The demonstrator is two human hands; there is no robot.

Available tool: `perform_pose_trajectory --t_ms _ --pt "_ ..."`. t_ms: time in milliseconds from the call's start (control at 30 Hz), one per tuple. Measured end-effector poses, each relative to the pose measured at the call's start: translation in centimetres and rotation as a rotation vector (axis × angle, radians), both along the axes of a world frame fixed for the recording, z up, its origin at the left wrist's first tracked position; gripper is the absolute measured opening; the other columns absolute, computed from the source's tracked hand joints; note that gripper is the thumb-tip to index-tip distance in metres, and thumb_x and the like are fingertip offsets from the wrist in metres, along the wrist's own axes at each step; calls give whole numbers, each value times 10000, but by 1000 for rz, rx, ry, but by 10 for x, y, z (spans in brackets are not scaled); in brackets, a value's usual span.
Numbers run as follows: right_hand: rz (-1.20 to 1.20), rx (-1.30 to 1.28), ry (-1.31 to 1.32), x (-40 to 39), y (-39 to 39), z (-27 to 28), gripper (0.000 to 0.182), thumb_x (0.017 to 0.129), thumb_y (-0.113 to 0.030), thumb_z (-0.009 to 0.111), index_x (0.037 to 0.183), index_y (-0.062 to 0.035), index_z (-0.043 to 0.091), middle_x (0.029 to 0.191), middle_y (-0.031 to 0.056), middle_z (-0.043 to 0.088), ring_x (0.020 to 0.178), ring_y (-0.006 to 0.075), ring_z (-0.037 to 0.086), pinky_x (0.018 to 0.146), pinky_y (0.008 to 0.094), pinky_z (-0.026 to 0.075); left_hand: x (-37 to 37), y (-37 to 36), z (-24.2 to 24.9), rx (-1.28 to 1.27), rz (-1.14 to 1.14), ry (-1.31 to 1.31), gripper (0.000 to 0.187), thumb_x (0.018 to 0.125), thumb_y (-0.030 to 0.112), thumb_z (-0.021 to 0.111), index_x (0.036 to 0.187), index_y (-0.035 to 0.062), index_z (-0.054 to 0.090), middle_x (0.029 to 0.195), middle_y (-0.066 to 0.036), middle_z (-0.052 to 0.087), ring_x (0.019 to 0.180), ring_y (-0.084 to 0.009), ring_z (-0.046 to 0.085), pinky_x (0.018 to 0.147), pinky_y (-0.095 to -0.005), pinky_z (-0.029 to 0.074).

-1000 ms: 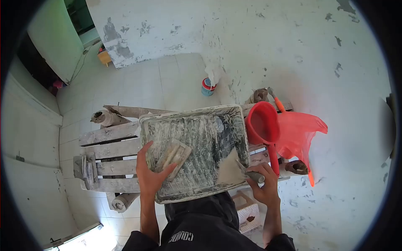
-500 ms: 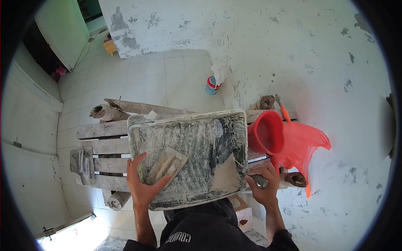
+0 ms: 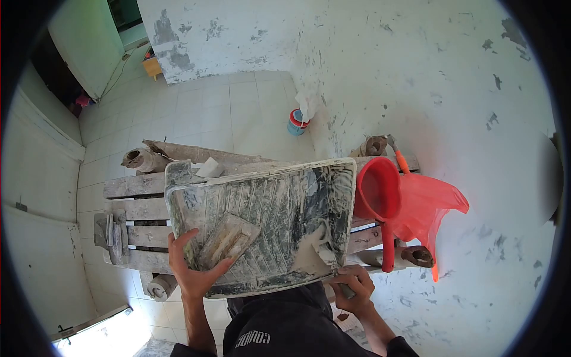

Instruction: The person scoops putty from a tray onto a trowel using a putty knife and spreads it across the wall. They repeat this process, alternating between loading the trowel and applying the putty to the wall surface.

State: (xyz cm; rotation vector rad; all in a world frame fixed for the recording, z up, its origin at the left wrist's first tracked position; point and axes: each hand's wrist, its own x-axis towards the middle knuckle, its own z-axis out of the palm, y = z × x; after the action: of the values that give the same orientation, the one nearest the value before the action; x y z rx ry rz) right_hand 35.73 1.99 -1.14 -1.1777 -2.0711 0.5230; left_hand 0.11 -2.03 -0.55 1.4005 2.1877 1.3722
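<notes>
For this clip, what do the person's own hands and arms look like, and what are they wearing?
Both hands are bare, no gloves: the left hand and the right hand. The forearms are bare too, with no watch or bands visible. Dark, near-black clothing shows at the bottom of the head view, with white lettering on it that is too blurred to read. Whether it has short sleeves is cut off by the frame.

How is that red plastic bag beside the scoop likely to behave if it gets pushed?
The red plastic bag looks thin and see-through, so it is probably floppy and light and would crumple rather than slide. It hangs off the edge of the wooden platform beside the red scoop, so a push might drop it off the edge.
</notes>
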Motion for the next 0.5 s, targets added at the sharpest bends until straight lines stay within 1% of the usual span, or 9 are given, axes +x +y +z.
perform_pose_trajectory --t_ms 133,200,233,300,333,400,500 --pt "18 3 26 -1 0 21 262 595 39 821 805 -82 721 917 115 671 869 280 681 752 362 551 2 -2 -3 30 14 17 787 501 280 964 1177 63 623 1122 -117 646 1117 -356 588 1164 -568 279" --pt "-51 114 -8 -13 12 30 290 625 20 816 859 -122 723 945 88 662 837 257 691 699 346 566 4 -5 -2 45 21 31 784 505 283 959 1177 65 622 1118 -112 645 1113 -349 593 1172 -573 269" --pt "-55 112 -4 -16 16 28 290 625 20 816 859 -122 723 945 88 662 837 257 691 699 346 566 5 -5 -2 48 30 46 784 507 291 956 1179 66 621 1117 -107 644 1111 -341 596 1180 -578 259" --pt "26 113 -52 -20 24 16 296 641 23 814 881 -117 713 962 88 648 855 270 679 693 357 559 7 -7 -3 53 41 57 784 510 298 953 1181 66 619 1115 -103 642 1110 -332 599 1187 -584 248" --pt "48 79 -64 -19 22 10 289 653 28 805 887 -110 706 976 92 639 875 285 670 696 368 558 8 -7 -3 58 41 62 782 513 300 950 1181 68 618 1114 -102 643 1108 -328 602 1189 -587 244" --pt "51 93 -66 -17 13 -5 288 650 29 805 881 -111 706 975 91 641 876 287 673 701 366 560 9 -7 -4 64 52 65 779 516 302 948 1182 69 617 1112 -101 644 1106 -324 605 1192 -591 240" --pt "73 70 -58 -8 -1 -10 296 640 32 808 876 -116 710 974 90 644 881 292 677 717 366 564 9 -8 -5 68 46 75 773 517 295 945 1179 67 618 1110 -102 646 1095 -319 612 1191 -591 238"
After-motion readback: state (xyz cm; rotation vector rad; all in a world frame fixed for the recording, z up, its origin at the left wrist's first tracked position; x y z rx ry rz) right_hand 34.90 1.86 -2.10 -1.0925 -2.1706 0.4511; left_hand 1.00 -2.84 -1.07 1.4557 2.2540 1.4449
